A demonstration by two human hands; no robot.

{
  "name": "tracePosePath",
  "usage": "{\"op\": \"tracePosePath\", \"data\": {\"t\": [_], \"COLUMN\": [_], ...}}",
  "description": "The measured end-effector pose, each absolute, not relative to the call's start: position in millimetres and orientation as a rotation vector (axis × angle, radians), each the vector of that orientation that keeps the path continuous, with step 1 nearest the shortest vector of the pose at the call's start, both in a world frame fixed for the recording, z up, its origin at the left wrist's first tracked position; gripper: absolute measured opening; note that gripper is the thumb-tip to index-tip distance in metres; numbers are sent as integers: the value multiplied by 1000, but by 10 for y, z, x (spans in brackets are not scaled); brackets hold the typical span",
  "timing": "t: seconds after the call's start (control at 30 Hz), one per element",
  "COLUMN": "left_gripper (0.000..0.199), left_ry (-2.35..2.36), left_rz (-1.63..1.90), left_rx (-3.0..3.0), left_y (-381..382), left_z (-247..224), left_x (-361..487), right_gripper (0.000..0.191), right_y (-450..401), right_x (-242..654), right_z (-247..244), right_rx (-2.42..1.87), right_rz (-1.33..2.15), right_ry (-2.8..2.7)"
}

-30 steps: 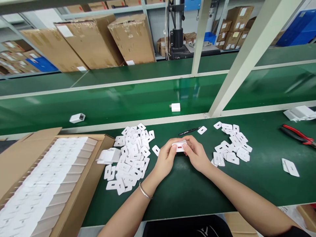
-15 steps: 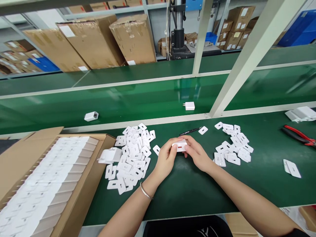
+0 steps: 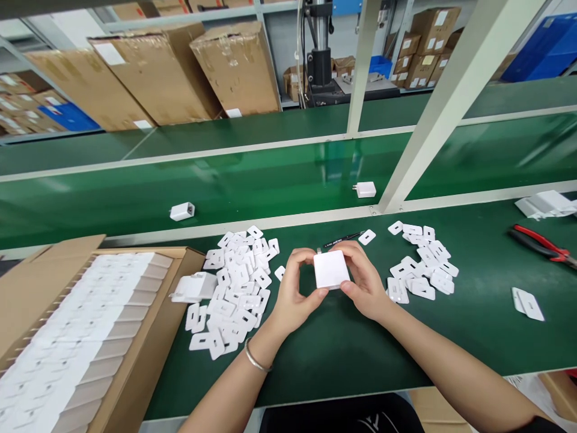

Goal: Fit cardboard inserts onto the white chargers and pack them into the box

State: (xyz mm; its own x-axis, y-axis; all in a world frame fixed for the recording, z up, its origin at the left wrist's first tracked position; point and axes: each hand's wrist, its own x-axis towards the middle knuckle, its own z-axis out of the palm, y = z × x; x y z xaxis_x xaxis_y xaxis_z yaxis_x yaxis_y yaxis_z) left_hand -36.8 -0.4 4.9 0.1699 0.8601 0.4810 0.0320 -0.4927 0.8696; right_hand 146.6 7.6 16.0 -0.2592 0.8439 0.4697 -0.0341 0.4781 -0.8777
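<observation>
A square white charger (image 3: 331,269) is held between my two hands near the middle of the bench, its broad flat face turned up toward me. My left hand (image 3: 295,288) grips its left side, thumb at the lower edge. On the opposite side my right hand (image 3: 366,281) holds it with thumb and fingers. Small white slotted plates lie in a large pile (image 3: 238,288) left of my hands and in a smaller group (image 3: 424,264) to the right. A black pen (image 3: 343,239) and a single white plate (image 3: 366,237) lie just beyond my fingers.
An open carton (image 3: 148,337) of white divided rows stands at the left, with white chargers (image 3: 195,287) beside it. Two chargers (image 3: 182,211) (image 3: 365,189) lie on the green belt (image 3: 270,180). Red-handled pliers (image 3: 541,243) are at the right, near a slanted metal post (image 3: 455,108).
The charger has been tilted in my hands, from its narrow end with a red slot to its broad white face. Both chargers on the belt have shifted right.
</observation>
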Motion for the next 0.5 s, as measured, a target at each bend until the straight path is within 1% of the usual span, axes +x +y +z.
{"op": "tracePosePath", "data": {"t": [0.2,0.37,0.5], "left_gripper": [43,44,43], "left_ry": [848,886,977], "left_rz": [1431,1515,1508], "left_rx": [1784,1702,1646], "left_y": [-30,-131,-176], "left_z": [158,147,142], "left_x": [-418,-287,-230], "right_gripper": [44,44,48], "right_y": [27,-69,-119], "right_x": [1473,1404,1357], "right_z": [286,258,232], "right_rx": [-719,-788,-901], "right_rz": [979,969,1023], "right_ry": [-1635,-1564,-1510]}}
